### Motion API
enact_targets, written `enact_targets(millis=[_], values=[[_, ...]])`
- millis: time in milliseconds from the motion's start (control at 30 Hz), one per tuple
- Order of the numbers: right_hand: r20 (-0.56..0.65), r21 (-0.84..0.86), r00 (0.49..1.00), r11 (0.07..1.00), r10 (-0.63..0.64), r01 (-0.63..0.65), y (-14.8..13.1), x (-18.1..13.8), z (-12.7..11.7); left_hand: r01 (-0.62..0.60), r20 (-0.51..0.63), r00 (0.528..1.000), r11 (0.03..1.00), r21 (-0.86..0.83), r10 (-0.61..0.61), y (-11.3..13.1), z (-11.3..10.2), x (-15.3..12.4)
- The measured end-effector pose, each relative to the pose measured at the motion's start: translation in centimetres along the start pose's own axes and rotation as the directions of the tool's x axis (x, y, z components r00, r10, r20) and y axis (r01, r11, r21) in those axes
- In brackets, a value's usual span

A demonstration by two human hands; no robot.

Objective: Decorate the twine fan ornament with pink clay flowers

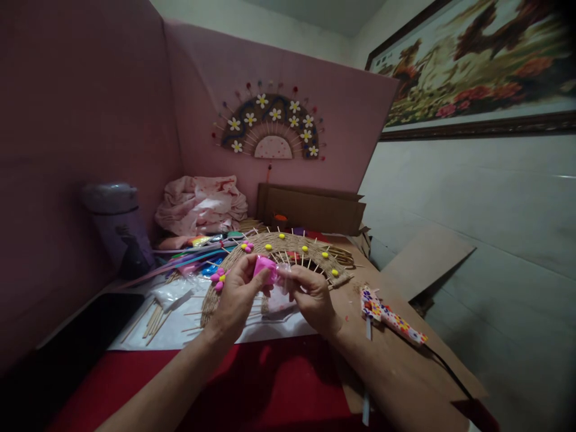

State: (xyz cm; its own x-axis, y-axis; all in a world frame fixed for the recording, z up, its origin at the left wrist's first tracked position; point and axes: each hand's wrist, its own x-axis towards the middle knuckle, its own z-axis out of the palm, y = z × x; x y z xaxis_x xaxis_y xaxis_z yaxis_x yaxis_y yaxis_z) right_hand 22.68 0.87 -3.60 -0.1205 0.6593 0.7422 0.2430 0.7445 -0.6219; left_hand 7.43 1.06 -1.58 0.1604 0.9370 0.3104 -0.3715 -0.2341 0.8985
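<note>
My left hand point(234, 295) and my right hand point(309, 294) meet over a half-round woven rope fan point(288, 245) with wooden sticks and yellow beads. Both hands pinch a small clear plastic bag holding a pink lump point(265, 268). The fingers of each hand are closed on the bag. Pink and yellow bead flowers point(218, 278) sit on the fan's left edge, just beside my left hand.
A flower-patterned glue gun point(390, 314) with a black cord lies right of my hands. Loose sticks point(153, 318), a plastic bag, coloured strips, a pink cloth point(201, 204), a bottle point(117, 227) and a dark phone point(96, 318) lie left. A finished fan point(272, 127) hangs on the pink board behind.
</note>
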Motion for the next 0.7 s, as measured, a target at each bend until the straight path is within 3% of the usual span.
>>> enact_targets(millis=[233, 367, 700], values=[[-0.013, -0.051, 1.000, 0.999, -0.017, 0.016, -0.09, -0.17, -0.07, 0.022, -0.072, 0.997, 1.000, 0.012, -0.021, -0.52, 0.52, -0.42], [0.039, -0.074, 0.998, 0.996, -0.047, 0.050, -0.40, -0.35, 0.01, -0.010, -0.101, 0.995, 1.000, -0.003, 0.009, -0.55, 0.30, -0.25], [0.021, -0.077, 0.998, 0.995, -0.058, 0.059, 0.06, -0.33, -0.03, 0.076, 0.009, 0.997, 0.996, -0.045, -0.075, -0.23, 0.35, -0.31]])
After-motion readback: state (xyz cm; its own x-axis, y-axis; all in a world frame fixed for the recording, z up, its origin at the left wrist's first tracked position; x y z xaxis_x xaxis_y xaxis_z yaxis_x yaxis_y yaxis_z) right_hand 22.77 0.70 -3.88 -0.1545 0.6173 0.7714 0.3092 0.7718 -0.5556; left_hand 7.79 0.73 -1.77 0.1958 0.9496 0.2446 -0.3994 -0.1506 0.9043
